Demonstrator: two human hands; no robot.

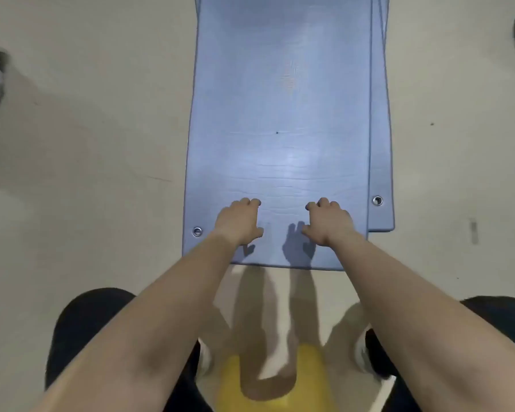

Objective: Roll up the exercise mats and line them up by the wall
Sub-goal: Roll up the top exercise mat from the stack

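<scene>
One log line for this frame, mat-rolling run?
phase: pre-roll | top blue mat: flat, unrolled, over a second mat | left hand, right hand: on near end, nothing gripped | rolled: none visible

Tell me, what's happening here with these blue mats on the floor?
A person is crouched at the near end of a blue exercise mat that lies flat on the floor. The left hand and right hand are placed side by side over its near end, fingers curled, neither gripping anything. No part of the mat is rolled yet. At least one more blue mat lies underneath, its edge sticking out on the right. No wall is in sight.
</scene>
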